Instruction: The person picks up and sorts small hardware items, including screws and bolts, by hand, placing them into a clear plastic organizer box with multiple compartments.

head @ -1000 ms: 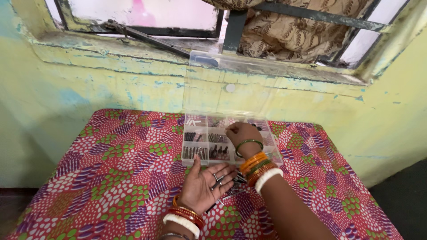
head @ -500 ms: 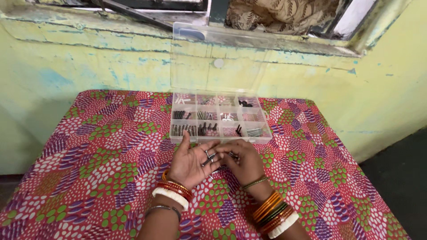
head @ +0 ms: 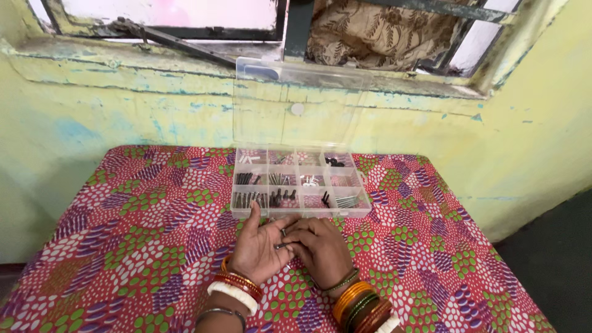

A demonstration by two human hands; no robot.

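One wide table (head: 123,246) fills the lower view, covered in a cloth patterned with red, purple and green patches dotted white, and it stands against a pale yellow-green wall (head: 92,117) under a window sill (head: 154,58) where a brown patterned curtain (head: 382,31) hangs. Toward the table's far edge sits a clear plastic compartment box (head: 300,183), rectangular, its transparent lid (head: 296,102) raised upright and leaning on the wall; a small round white catch shows on the lid. Its compartments hold small dark and silvery metal parts, too small to tell apart. Just in front of the box, the left hand (head: 259,243) lies palm up and relaxed, fingers spread, cupping a few small metal pieces (head: 282,237). The right hand (head: 317,243) rests beside it, palm down, fingers curled and pinching at those pieces in the left palm. Both wrists wear stacked red, orange, green and white bangles (head: 361,305).
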